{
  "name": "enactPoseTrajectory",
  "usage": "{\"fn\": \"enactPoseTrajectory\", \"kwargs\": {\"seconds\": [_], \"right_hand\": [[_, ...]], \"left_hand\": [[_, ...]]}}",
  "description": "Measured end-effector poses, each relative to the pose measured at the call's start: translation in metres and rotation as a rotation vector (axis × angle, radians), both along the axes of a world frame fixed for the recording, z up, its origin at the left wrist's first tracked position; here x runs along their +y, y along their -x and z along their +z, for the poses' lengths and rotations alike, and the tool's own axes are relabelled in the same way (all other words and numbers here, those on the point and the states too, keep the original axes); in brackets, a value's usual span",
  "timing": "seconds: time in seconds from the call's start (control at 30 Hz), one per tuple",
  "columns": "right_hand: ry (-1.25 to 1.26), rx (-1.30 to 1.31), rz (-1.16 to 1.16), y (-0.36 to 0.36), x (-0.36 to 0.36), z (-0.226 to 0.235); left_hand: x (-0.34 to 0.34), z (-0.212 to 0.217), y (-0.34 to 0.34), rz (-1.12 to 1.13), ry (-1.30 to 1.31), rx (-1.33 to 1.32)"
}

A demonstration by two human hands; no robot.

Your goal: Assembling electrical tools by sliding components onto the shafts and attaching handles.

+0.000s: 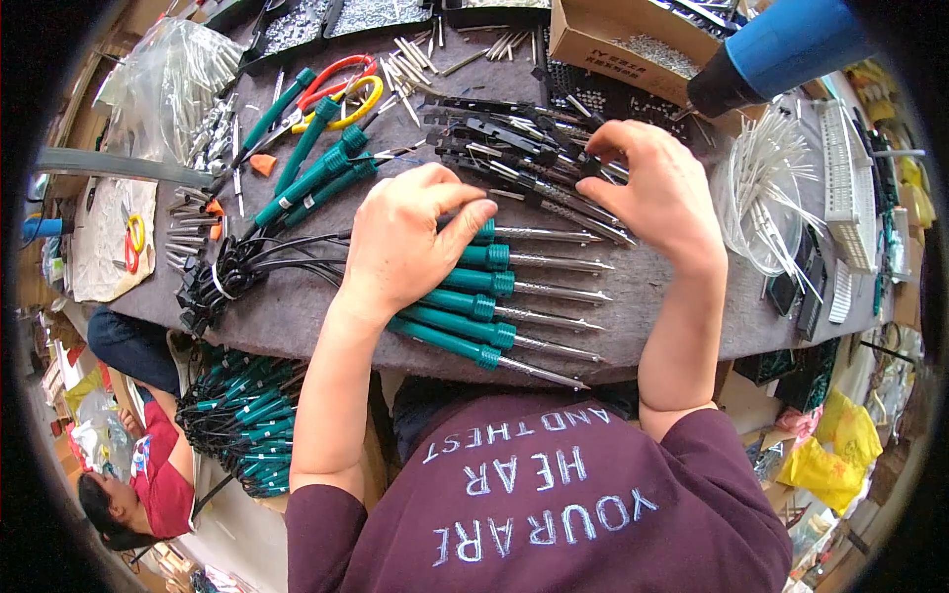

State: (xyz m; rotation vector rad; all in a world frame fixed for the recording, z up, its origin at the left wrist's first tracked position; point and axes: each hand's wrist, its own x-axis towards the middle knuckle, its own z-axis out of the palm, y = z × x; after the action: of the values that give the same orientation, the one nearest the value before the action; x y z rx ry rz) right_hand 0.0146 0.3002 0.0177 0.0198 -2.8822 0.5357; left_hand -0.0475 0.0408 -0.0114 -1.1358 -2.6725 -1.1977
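Several soldering irons with green handles [473,304] lie in a row in front of me, their metal shafts pointing right. My left hand [400,232] is over the upper end of this row, thumb and forefinger closed together; what they hold, if anything, is too small to make out. My right hand [657,183] reaches over a pile of perforated metal tubes with black fittings [519,148]. Its thumb and forefinger are apart, on either side of a black fitting. Left of my left hand lie loose green handles [314,183], with thin wires at the ends of some.
Red- and yellow-handled scissors [341,97] lie behind the handles. A bundle of black cables [222,282] is at left. A blue tool with a black nozzle [781,54] juts in at upper right, above a bag of white strips [766,188]. A co-worker [148,465] sits at lower left.
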Motion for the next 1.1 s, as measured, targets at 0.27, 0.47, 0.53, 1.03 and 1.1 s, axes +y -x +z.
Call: {"fn": "enactPoseTrajectory", "kwargs": {"seconds": [0.27,0.47,0.53,1.03,1.1], "right_hand": [[0.122,-0.033,0.049,-0.004,-0.002,0.007],[0.491,-0.072,0.261,0.002,-0.035,0.014],[0.496,-0.027,0.320,0.008,-0.045,0.003],[0.813,-0.131,0.402,0.020,-0.074,-0.022],[0.683,-0.065,0.409,0.019,-0.073,-0.019]], "left_hand": [[0.018,0.022,0.003,0.155,-0.243,0.039],[0.016,0.027,-0.004,0.204,-0.498,-0.329],[0.012,0.024,-0.005,0.232,-0.536,-0.313],[-0.017,0.018,-0.003,0.380,-0.535,-0.513],[-0.014,0.018,-0.002,0.400,-0.542,-0.461]]}}
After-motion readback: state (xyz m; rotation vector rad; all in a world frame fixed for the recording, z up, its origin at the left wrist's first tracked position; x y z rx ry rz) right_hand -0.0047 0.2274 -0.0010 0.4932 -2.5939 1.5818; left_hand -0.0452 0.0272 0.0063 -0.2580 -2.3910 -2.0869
